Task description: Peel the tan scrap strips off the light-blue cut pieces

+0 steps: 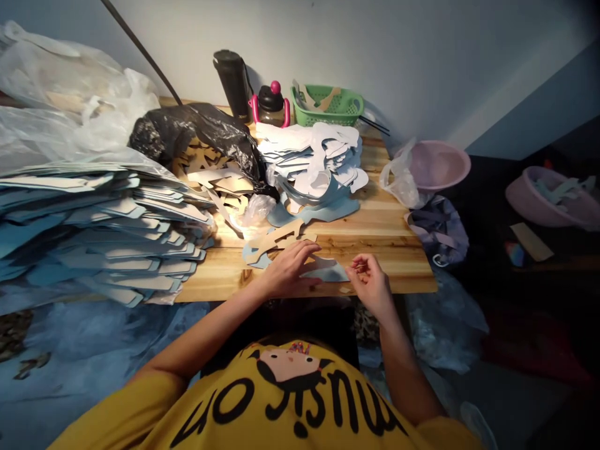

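Note:
A light blue cut-out sheet piece [334,271] lies near the front edge of the wooden table, between my two hands. My left hand [291,267] rests over its left end, fingers stretched out and thumb apart. My right hand [369,280] has thumb and fingertips pinched at the piece's right tip, the other fingers curled. Just beyond my left hand lies a beige cut-out piece [276,237] with slots, partly over another blue piece [257,256]. A small beige scrap [344,290] sits by the table edge.
Tall stacks of blue-and-beige pieces [103,231] fill the left. Behind are a black plastic bag [201,125] with beige cut-outs, a pile of white pieces [314,156], a black tumbler [230,84], a pink-handled bottle [270,107] and a green basket [328,106]. Pink basins [443,165] stand right.

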A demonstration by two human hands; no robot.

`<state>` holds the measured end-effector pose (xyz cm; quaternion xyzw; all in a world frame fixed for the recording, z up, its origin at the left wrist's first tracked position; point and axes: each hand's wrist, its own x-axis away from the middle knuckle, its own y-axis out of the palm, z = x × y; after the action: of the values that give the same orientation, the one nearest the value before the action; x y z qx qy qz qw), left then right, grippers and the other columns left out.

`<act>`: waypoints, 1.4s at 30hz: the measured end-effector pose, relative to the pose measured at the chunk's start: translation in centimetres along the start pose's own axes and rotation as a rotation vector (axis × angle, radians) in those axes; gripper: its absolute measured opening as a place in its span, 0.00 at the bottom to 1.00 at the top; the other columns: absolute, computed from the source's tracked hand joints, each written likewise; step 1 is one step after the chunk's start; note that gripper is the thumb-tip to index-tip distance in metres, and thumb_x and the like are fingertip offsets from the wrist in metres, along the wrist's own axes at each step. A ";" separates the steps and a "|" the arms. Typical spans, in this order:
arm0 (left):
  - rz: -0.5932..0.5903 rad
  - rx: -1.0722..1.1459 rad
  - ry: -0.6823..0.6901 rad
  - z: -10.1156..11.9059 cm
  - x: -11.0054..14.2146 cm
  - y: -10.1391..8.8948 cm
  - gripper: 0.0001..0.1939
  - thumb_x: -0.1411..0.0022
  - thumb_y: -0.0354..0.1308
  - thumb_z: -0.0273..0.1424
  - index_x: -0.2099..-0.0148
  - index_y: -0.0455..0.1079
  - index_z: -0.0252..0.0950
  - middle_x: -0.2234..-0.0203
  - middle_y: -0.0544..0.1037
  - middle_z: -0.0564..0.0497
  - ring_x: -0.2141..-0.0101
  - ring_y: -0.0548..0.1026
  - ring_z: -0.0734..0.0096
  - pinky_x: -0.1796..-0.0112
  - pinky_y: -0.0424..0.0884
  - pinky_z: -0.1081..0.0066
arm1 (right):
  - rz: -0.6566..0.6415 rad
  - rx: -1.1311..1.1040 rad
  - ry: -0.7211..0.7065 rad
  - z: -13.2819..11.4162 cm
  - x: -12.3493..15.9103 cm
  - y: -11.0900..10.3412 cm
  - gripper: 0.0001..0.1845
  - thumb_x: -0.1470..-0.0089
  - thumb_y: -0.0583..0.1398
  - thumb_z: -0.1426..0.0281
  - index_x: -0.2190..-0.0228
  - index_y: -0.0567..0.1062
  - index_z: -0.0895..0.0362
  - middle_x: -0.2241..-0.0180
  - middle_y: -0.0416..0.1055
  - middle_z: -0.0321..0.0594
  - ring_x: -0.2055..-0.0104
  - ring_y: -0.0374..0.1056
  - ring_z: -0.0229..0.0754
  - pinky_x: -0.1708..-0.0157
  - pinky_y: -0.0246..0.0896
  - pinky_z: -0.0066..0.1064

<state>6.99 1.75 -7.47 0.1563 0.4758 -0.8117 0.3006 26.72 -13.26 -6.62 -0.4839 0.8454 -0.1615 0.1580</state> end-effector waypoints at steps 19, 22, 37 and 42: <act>-0.273 -0.270 -0.044 0.5 2.7 0.3 0.19 0.32 0.54 0.32 0.42 0.62 0.31 0.64 0.79 0.42 0.64 0.78 0.60 0.61 0.71 0.63 | 0.070 -0.271 0.060 2.1 0.0 0.7 0.13 0.48 0.66 0.64 0.61 0.72 0.54 0.67 0.71 0.37 0.65 0.70 0.38 0.63 0.70 0.30; -0.244 -0.223 -0.050 0.2 3.5 0.4 0.13 0.31 0.51 0.28 0.47 0.66 0.33 0.63 0.78 0.42 0.63 0.77 0.62 0.60 0.71 0.65 | 0.086 -0.259 0.113 3.4 0.4 0.4 0.12 0.48 0.67 0.63 0.64 0.73 0.55 0.67 0.72 0.39 0.63 0.71 0.40 0.61 0.71 0.32; -0.163 0.382 -0.556 -1.9 2.1 -0.6 0.09 0.37 0.57 0.31 0.61 0.79 0.37 0.67 0.80 0.45 0.70 0.78 0.67 0.71 0.74 0.72 | -0.091 -0.021 -0.018 3.9 -0.7 -0.2 0.05 0.43 0.62 0.69 0.68 0.79 0.55 0.64 0.71 0.42 0.60 0.71 0.43 0.65 0.68 0.31; -0.204 0.458 -0.590 -2.6 1.5 -1.1 0.09 0.39 0.58 0.31 0.62 0.80 0.37 0.69 0.81 0.45 0.72 0.79 0.67 0.72 0.75 0.73 | -0.142 0.043 -0.040 3.7 -1.0 -0.5 0.06 0.43 0.61 0.70 0.66 0.80 0.55 0.64 0.73 0.42 0.61 0.71 0.43 0.66 0.67 0.31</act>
<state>5.09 3.90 -8.85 -0.0691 0.1886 -0.9327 0.2995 29.15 -13.10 -9.64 -0.5421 0.8021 -0.1808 0.1734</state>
